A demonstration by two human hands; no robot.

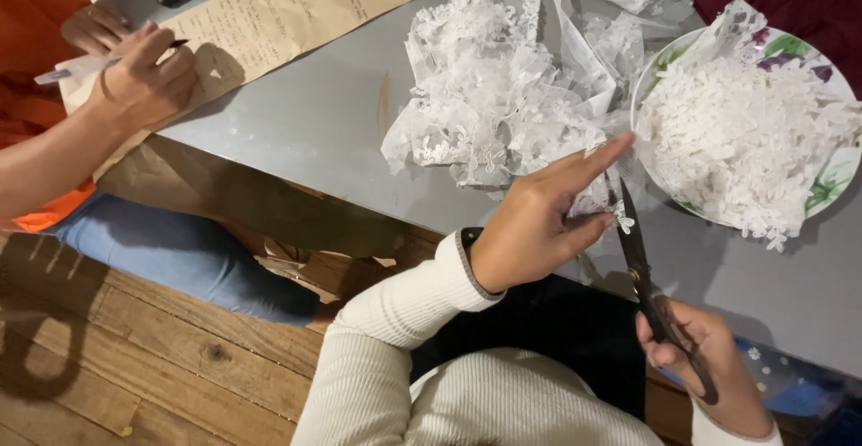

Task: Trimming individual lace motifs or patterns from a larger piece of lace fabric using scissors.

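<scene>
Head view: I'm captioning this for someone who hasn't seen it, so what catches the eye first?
A heap of white lace lies mid-table, beside a flowered plate piled with cut lace pieces at right. Below them, the right hand holds dark scissors near a lace scrap pinched by the left hand. At upper left, another person's hand writes on brown paper.

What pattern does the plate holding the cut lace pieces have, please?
The plate is white with a floral print of green leaves and purple flowers, seen in the head view.
</scene>
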